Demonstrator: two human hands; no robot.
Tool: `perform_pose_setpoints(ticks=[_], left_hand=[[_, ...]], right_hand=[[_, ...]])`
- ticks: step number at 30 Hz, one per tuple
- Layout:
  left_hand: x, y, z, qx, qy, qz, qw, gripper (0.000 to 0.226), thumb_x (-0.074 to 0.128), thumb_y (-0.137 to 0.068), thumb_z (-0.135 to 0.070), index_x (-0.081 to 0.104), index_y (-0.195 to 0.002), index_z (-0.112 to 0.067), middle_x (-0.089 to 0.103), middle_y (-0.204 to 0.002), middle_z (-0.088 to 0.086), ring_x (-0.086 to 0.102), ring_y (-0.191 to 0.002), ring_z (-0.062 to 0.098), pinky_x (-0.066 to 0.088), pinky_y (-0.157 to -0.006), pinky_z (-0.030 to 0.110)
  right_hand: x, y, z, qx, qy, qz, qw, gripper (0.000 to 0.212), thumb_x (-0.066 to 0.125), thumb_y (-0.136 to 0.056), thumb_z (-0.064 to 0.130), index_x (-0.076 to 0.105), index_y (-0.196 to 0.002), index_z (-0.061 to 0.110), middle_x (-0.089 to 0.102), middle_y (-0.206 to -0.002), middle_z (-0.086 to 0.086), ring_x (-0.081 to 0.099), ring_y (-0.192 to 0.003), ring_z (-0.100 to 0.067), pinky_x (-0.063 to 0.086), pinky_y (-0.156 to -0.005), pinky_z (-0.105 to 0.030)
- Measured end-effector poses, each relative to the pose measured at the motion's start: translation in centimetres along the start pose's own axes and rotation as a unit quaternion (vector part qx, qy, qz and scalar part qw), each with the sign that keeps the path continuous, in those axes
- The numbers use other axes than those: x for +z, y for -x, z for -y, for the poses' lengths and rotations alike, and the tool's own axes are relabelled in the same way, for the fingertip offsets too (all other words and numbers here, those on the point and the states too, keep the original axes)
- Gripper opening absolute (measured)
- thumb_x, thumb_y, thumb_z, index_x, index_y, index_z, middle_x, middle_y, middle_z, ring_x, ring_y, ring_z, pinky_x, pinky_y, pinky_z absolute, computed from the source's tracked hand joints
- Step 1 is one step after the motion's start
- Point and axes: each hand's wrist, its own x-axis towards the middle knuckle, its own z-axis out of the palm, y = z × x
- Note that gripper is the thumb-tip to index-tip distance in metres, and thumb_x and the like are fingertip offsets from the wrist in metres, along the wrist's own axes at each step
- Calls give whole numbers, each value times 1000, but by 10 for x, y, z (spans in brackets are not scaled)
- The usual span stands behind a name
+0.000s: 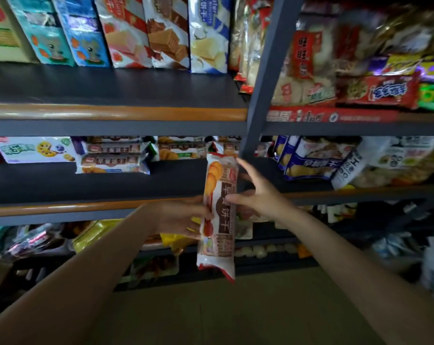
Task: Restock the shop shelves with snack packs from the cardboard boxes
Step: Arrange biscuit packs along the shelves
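The biscuit pack stands on end in front of the middle shelf, its long axis upright and slightly tilted. Its top reaches above the shelf's front edge and its bottom hangs well below it. The left hand grips the pack at its left side about midway, fingers curled onto the wrapper. The right hand is at the pack's right side with fingers spread and fairly straight, touching it rather than clasping. Both grips lie at the pack's middle, the right one nearer the grey upright post.

Matching packs lie flat and crosswise at the back of the shelf. To join them, this pack likely has to be turned level. A wide bare stretch of shelf lies left of the pack, while the post crowds its right side.
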Motion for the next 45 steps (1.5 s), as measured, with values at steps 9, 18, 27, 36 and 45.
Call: perform_pose_setpoints(ticks=[9,18,27,36,45], left_hand=[[63,-95,-42,-71,-89,62,992,68,66,-68,-26,44,-133,-27,52,-135,12,47,-126,32,34,-109,48],[168,-205,-72,-26,56,-106,992,55,67,-74,-27,49,-126,-21,61,-122,7,59,-110,24,51,-92,33],[204,-236,-64,98,160,-210,960,23,58,-85,3,56,-102,-12,70,-94,6,70,-78,14,56,-64,23],[176,-224,-58,91,-376,-441,810,27,55,-88,-12,57,-115,-8,66,-110,8,63,-99,24,52,-81,32],[105,-264,-43,69,-380,-563,731,56,51,-89,-10,31,-142,-6,24,-150,10,34,-132,31,35,-100,37]], right_hand=[[-142,6,-75,-138,321,89,933,78,76,-76,34,32,-140,40,-7,-154,11,4,-142,-17,27,-111,-40],[-237,13,-161,-25,162,-69,984,45,61,-88,35,49,-126,13,50,-124,-2,53,-110,-16,43,-84,-25],[-219,15,-192,48,78,154,984,96,81,-68,35,24,-145,31,48,-134,11,48,-123,-14,44,-100,-37],[-220,-17,-192,-6,414,-23,910,53,71,-76,39,47,-118,17,53,-119,-5,52,-109,-24,48,-83,-35],[-149,-139,-182,-135,497,-103,851,59,66,-83,19,38,-134,10,39,-136,-17,38,-124,-34,41,-97,-39]])
